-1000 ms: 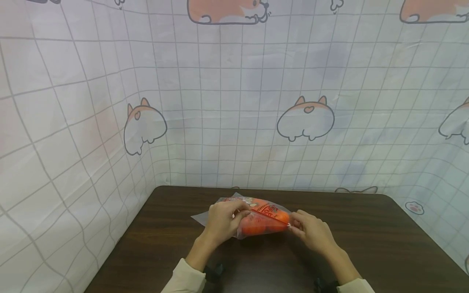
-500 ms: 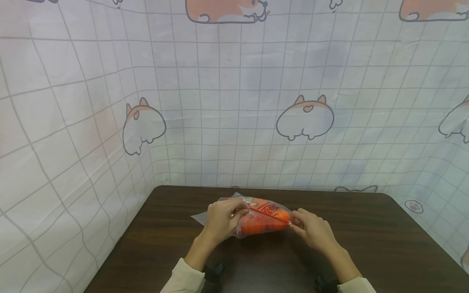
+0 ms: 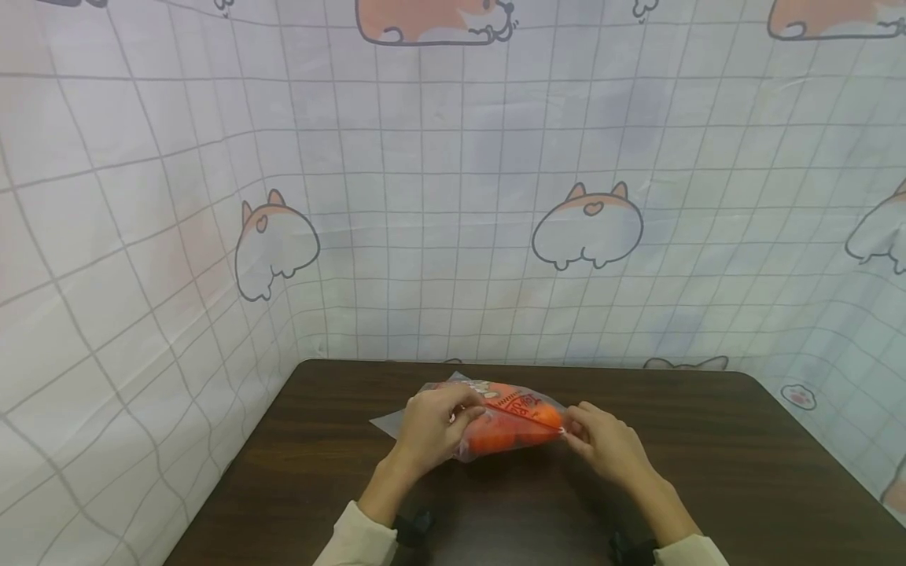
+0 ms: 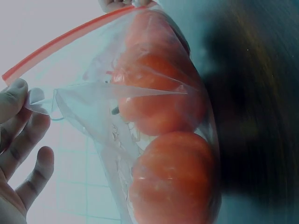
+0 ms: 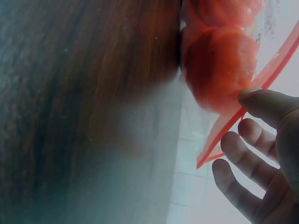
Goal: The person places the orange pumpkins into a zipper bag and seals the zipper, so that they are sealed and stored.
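Note:
A clear zip bag (image 3: pixel 506 444) with a red zip strip (image 4: pixel 56 49) and red print lies on the dark table. Several round orange-red fruits (image 4: pixel 173 179), tomato-like, show through its plastic. At the strip's left end my left hand (image 3: pixel 428 424) pinches the bag's edge between thumb and fingers, its other fingers spread. My right hand (image 3: pixel 605 444) pinches the strip near its right end, beside a small white piece (image 3: pixel 562 430) that looks like the slider. In the right wrist view, a red tail of the strip (image 5: pixel 212 142) sticks out past my right thumb.
The brown wooden table (image 3: pixel 708 456) extends on both sides of the bag. Behind and beside it hangs a white grid-patterned cloth (image 3: pixel 453 299) with cartoon dogs. Dark straps (image 3: pixel 413 527) sit at the wrists.
My right hand and the white piece have shifted slightly right, still on the strip. My left hand keeps its pinch almost in place. The head view has turned a little.

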